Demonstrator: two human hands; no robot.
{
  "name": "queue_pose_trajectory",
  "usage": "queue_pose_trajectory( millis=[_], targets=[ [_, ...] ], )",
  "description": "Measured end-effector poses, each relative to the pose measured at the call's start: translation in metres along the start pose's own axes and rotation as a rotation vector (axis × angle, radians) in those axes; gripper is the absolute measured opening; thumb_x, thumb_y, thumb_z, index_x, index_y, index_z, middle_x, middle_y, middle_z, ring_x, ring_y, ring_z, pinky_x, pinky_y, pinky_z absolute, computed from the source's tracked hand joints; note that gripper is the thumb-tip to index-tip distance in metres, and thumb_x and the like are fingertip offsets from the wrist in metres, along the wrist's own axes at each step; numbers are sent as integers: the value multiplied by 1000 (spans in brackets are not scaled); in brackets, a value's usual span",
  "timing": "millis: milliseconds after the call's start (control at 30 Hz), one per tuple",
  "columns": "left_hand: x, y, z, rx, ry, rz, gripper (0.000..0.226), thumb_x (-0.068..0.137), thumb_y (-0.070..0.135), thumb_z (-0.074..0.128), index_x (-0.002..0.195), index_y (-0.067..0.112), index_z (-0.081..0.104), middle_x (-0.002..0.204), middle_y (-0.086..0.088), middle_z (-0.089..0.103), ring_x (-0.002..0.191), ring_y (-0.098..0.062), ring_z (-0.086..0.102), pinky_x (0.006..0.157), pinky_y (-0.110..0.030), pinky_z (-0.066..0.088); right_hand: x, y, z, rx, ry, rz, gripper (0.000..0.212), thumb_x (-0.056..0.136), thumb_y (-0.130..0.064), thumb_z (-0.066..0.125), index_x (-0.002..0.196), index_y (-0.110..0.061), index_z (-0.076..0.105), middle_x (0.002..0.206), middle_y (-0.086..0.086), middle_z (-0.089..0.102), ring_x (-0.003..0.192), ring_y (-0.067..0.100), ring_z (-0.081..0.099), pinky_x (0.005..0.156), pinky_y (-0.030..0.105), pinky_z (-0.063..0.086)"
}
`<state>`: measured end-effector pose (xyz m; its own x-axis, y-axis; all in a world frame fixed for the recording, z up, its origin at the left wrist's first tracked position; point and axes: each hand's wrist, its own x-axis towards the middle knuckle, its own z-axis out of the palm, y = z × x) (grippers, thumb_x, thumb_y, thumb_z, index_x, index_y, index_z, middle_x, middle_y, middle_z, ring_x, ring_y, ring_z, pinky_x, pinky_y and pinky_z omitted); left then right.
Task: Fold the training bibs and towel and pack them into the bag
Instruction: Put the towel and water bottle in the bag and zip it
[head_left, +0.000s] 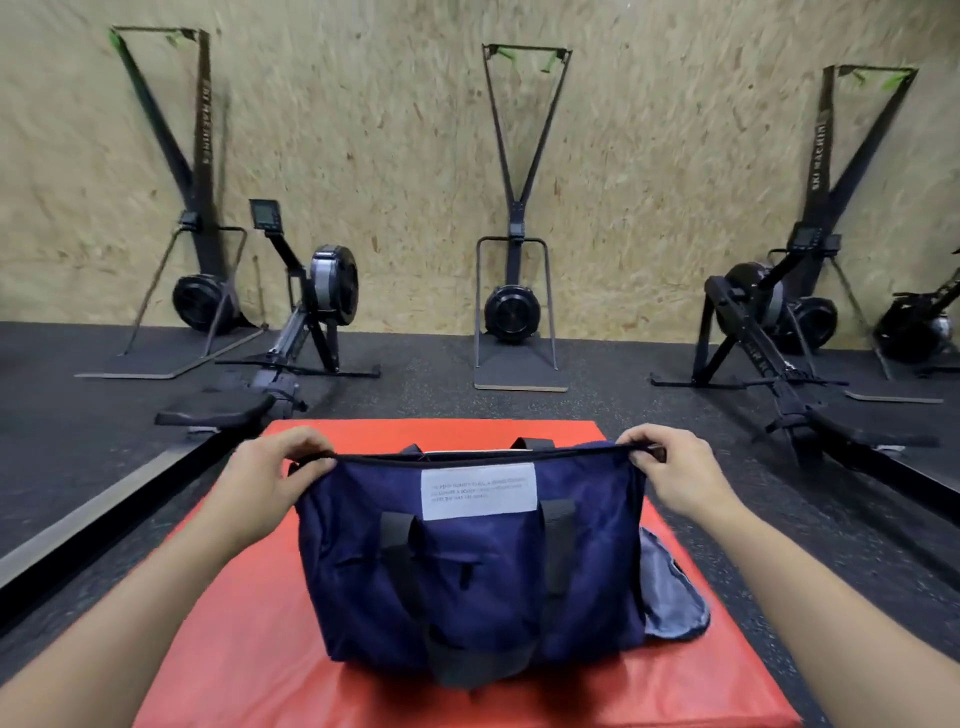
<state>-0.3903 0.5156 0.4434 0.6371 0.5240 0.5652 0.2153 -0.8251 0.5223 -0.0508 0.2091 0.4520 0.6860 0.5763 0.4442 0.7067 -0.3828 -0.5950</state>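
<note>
- Two bare forearms are reaching forward from the bottom corners, both hands sitting palm-down at the bag's top edge.
- The left hand (270, 470) is curling its fingers over the left end of the rim, pinching the fabric there.
- The right hand (670, 467) is gripping the right end of the same rim, fingers curled round it and pulling it taut.
- The navy duffel bag (467, 566) is standing upright in the middle of the mat, its soft woven fabric creasing; two black webbing straps are running down its near face, and one white rectangular label (478, 490) with small print is sitting under the rim.
- A grey-lined flap (672, 592) is hanging open at the bag's right end.
- The red padded mat (249, 660) is lying flat on dark speckled rubber flooring (441, 384).
- Farther off, three tall black ski machines (514, 234) are standing against a chipboard wall (389, 130), with rowing machines (311, 312) between them.
</note>
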Motion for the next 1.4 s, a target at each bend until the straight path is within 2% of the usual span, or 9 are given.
queue_pose_trajectory(
  millis=[133,233,400,567,800,933,1033,1233,1400],
  targets=[
    [-40,-15,-18,-20,42,-57,34,86,-7,68,92,26,72,93,21,72,86,5,64,75,-4,41,-9,-28,38,-175,-96,19,37,87,-3,59,96,-35,75,104,-9,74,105,20,66,84,30,44],
    [-63,-27,-9,-93,59,-83,35,84,-13,66,96,20,71,97,28,68,86,11,63,77,-4,41,-15,-66,73,-346,31,-229,47,73,-9,48,101,-31,78,113,-4,72,112,27,63,98,43,47],
    [-73,-33,-2,-243,73,-146,36,84,2,76,107,24,60,85,21,74,73,6,61,73,-13,41,-51,-186,142,-6,-301,-539,20,94,-31,62,109,-30,76,101,-10,69,96,12,61,91,34,47],
    [-83,-37,-3,-262,89,-134,41,83,4,75,112,25,55,80,15,75,64,-3,56,65,-17,42,-75,-244,201,5,-423,-479,22,87,-53,67,99,-36,75,83,-13,66,78,7,57,74,30,48],
    [-94,-47,-3,-266,21,-153,37,81,14,80,106,29,57,81,17,75,65,1,57,67,-17,41,-75,-249,211,-80,-484,-378,9,90,-36,70,94,-31,76,81,-10,68,75,10,57,68,25,38],
    [-94,-47,-3,-221,7,-136,31,78,10,80,96,29,64,81,19,74,65,3,58,67,-16,40,-80,-251,207,-154,-469,-358,15,92,-38,67,88,-28,76,80,-8,67,81,16,61,69,28,38],
    [-94,-45,-3,-181,-6,-103,22,79,10,79,91,26,71,82,19,74,79,5,65,70,-15,42,-82,-248,201,-165,-453,-314,17,91,-41,68,85,-29,76,78,-9,68,80,14,61,69,28,39],
    [-91,-41,2,-108,-43,-59,22,84,16,76,99,31,79,93,21,74,87,5,64,77,-14,44,-82,-239,185,-182,-476,-225,22,90,-45,68,75,-30,72,70,-12,65,75,13,60,68,27,40],
    [-90,-46,1,-66,-35,-58,17,84,14,74,90,29,78,88,19,72,86,-1,65,81,-27,50,-77,-222,167,-203,-492,-129,23,88,-40,72,75,-22,77,63,-21,65,68,6,58,57,20,38]
  ],
)
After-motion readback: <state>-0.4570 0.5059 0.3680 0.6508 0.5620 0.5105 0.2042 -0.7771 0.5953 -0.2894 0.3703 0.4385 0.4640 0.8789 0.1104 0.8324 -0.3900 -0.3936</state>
